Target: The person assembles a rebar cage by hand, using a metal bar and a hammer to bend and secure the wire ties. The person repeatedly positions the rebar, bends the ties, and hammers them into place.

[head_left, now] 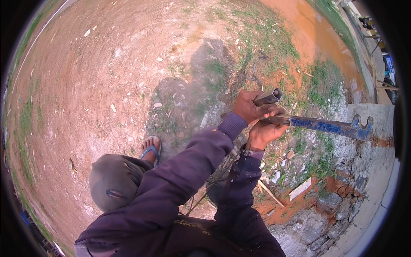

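My left hand [248,105] is closed around a short hollow metal tube [267,97], its open end pointing up and to the right. Just below it, my right hand [266,133] grips the bare metal end of a blue-painted bar [319,124] with a hooked, notched head, like a rebar bending wrench. The bar stretches to the right, its head in front of a concrete edge [376,113]. Both hands are close together, fingers overlapping around the two metal pieces. Whether the tube and the bar are joined is hidden by the fingers.
Broken masonry [317,231] and a wooden stick [270,192] lie at lower right. A pale flat strip [300,189] rests on the soil. Muddy orange water [308,25] lies at the upper right. A sandalled foot [150,150] stands at left of my arms, near a grey cloth-like form [113,182].
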